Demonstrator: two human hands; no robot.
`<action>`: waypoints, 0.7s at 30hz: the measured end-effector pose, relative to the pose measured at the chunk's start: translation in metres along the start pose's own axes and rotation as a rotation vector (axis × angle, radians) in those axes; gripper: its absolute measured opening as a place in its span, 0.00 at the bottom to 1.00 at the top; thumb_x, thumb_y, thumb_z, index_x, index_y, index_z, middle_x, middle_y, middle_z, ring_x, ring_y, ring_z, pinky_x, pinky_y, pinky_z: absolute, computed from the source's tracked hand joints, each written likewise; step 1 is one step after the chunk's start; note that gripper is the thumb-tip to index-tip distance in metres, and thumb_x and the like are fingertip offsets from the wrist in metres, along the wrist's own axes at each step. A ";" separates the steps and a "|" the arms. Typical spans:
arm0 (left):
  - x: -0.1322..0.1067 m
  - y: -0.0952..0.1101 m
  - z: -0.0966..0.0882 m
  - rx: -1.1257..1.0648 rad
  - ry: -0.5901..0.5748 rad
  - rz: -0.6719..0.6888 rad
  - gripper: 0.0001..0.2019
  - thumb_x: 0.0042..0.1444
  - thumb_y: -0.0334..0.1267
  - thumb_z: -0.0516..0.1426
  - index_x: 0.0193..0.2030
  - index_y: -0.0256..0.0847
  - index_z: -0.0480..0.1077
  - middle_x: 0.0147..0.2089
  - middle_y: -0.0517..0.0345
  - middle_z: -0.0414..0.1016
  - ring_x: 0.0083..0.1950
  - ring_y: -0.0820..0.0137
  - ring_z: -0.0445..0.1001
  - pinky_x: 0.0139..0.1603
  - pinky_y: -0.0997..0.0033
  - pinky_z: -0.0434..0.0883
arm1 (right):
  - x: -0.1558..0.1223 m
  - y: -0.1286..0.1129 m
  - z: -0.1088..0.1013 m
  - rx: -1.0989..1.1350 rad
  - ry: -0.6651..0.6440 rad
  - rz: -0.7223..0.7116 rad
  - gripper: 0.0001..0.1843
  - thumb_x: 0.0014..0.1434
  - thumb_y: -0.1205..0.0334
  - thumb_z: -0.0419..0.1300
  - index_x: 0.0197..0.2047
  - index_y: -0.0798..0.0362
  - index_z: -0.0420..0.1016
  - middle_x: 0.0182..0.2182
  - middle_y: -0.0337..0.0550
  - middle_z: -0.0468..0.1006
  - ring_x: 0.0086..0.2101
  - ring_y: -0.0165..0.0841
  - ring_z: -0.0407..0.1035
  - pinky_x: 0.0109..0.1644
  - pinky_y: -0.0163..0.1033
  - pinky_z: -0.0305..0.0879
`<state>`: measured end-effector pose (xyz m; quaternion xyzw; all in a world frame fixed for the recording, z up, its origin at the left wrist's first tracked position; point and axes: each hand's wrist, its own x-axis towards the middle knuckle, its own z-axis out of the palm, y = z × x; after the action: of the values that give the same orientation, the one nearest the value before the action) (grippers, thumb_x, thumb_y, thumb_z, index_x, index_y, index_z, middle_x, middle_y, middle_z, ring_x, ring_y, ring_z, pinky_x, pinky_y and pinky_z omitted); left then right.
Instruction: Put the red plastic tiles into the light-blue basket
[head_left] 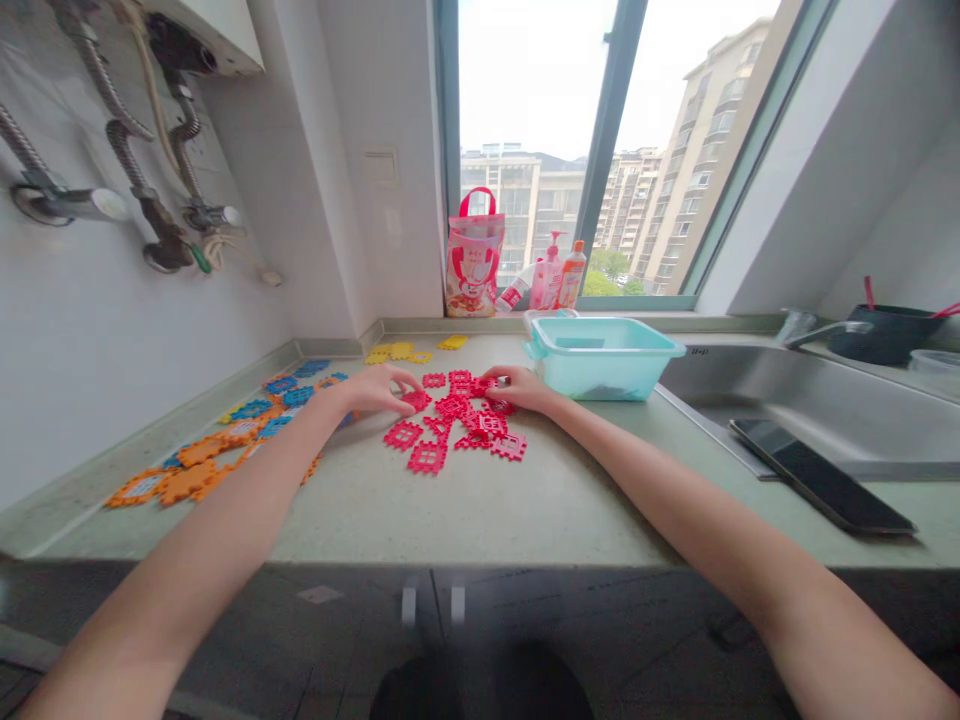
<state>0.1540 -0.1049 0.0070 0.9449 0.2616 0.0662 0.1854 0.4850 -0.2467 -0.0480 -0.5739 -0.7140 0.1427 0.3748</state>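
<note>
Red interlocking plastic building pieces (427, 457), square with notched edges and window-like holes, lie in a loose pile on the counter. At the pile's left side, my left hand (381, 388) has its curled fingers on one red building piece (417, 400). My right hand (519, 388) reaches in from the other side, its thumb and fingers closed around the edge of another red building piece (481, 386). Its fingertips partly cover that piece. Orange building pieces (187, 483) and blue building pieces (298, 396) spread to the left, partly behind my left forearm.
Yellow pieces (401, 351) lie near the back wall. A turquoise plastic basin (622, 375) with something dark inside stands right of the pile. Further right are a steel sink (825, 420) and a black phone (821, 475) across its edge. Bottles (551, 280) and a bag (474, 265) stand on the sill.
</note>
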 end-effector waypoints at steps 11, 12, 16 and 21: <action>0.028 0.021 0.025 0.020 0.519 -0.004 0.26 0.55 0.52 0.64 0.56 0.40 0.78 0.54 0.49 0.83 0.52 0.60 0.80 0.59 0.62 0.75 | 0.001 0.001 0.004 -0.040 0.066 0.013 0.14 0.56 0.57 0.69 0.46 0.50 0.86 0.38 0.39 0.85 0.36 0.32 0.74 0.44 0.35 0.67; 0.034 0.022 0.028 0.035 0.533 -0.007 0.26 0.57 0.52 0.63 0.58 0.39 0.78 0.57 0.47 0.82 0.55 0.59 0.79 0.62 0.61 0.73 | 0.001 0.001 0.004 -0.035 0.076 0.019 0.14 0.57 0.57 0.69 0.46 0.50 0.85 0.39 0.39 0.85 0.38 0.33 0.74 0.45 0.36 0.68; 0.050 0.022 0.038 0.179 0.330 0.016 0.28 0.63 0.54 0.57 0.61 0.38 0.77 0.63 0.43 0.78 0.63 0.55 0.76 0.67 0.59 0.69 | 0.002 0.003 0.001 -0.019 0.116 0.066 0.14 0.60 0.55 0.68 0.48 0.50 0.84 0.40 0.41 0.86 0.39 0.34 0.76 0.47 0.38 0.69; 0.044 0.016 0.040 0.173 0.231 0.019 0.28 0.66 0.56 0.55 0.65 0.42 0.75 0.65 0.50 0.78 0.63 0.57 0.76 0.65 0.65 0.69 | 0.011 0.007 0.008 0.045 0.114 0.123 0.14 0.65 0.52 0.66 0.49 0.50 0.81 0.38 0.42 0.87 0.36 0.34 0.79 0.45 0.38 0.73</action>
<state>0.2085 -0.1077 -0.0227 0.9459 0.2768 0.1535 0.0712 0.4837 -0.2328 -0.0540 -0.6152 -0.6516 0.1487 0.4182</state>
